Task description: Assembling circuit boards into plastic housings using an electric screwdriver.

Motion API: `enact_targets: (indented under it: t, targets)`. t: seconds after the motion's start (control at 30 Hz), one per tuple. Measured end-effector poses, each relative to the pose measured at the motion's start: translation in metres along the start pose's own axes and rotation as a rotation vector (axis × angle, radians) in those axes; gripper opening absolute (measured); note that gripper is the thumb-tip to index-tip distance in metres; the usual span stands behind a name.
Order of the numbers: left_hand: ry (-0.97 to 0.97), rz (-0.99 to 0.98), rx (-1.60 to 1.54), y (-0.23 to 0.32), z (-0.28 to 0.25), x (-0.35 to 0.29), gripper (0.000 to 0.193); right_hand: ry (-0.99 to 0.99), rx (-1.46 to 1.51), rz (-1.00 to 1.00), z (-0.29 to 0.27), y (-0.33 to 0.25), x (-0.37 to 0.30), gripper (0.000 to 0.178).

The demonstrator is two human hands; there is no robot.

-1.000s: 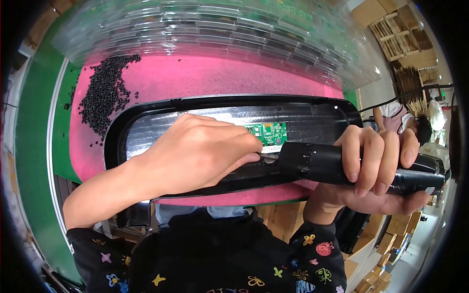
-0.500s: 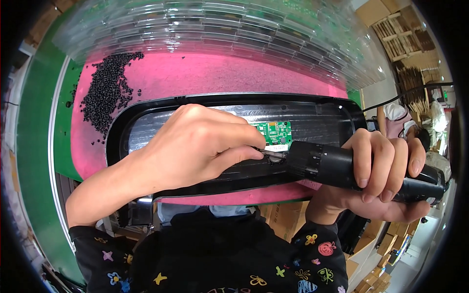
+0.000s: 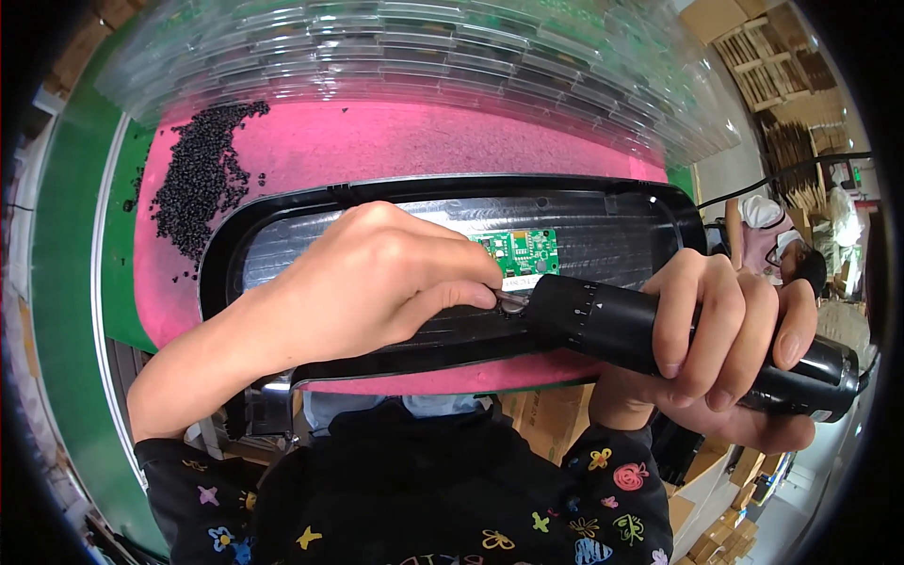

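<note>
Black electric screwdriver (image 3: 603,325) sits gripped in the right hand (image 3: 730,325), nose toward nine o'clock; the left hand (image 3: 395,278) pinches its metal bit (image 3: 510,298). Remotely I see the green circuit board (image 3: 535,250) at twelve o'clock from that bit, inside the black plastic housing (image 3: 621,235).

Over the past second the right hand (image 3: 727,311) has sunk toward 6 o'clock, taking the black handheld driver's (image 3: 612,325) rear end lower; from its nose the driver now slopes between 3 and 4 o'clock, not nearly at 3. The background co-worker's (image 3: 761,224) head has shifted toward 7 o'clock.
</note>
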State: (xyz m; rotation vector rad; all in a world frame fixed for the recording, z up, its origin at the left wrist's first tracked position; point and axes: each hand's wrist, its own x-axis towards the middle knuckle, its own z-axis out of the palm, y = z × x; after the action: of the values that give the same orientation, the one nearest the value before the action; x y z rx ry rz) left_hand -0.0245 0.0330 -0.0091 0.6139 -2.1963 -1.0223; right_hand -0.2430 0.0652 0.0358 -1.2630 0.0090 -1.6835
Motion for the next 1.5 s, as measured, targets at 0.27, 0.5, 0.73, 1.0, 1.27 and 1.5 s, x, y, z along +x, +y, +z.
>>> enact_targets:
  t: [0.27,0.5,0.73,1.0,1.27,1.5]
  targets:
    - [0.045,-0.006,-0.075,-0.001,-0.002,0.003,0.013,0.091,0.010,-0.024,0.002,-0.005,-0.002,0.036]
    - [-0.055,-0.079,-0.069,-0.001,-0.002,0.000,0.009,0.031,-0.012,0.006,0.004,0.000,-0.002,0.037]
    - [0.125,-0.035,0.093,-0.003,-0.004,0.001,0.008,-0.058,-0.113,0.185,-0.001,0.013,-0.003,0.056]
    - [0.234,-0.181,0.168,0.005,-0.015,0.005,0.028,-0.093,-0.118,0.276,-0.001,0.022,-0.007,0.063]
    - [0.320,-0.133,0.051,-0.005,-0.012,0.004,0.014,-0.095,-0.162,0.355,0.004,0.032,-0.003,0.062]
    - [0.293,-0.012,0.164,-0.012,-0.013,-0.005,0.010,-0.287,-0.185,0.513,0.023,0.047,0.012,0.066]
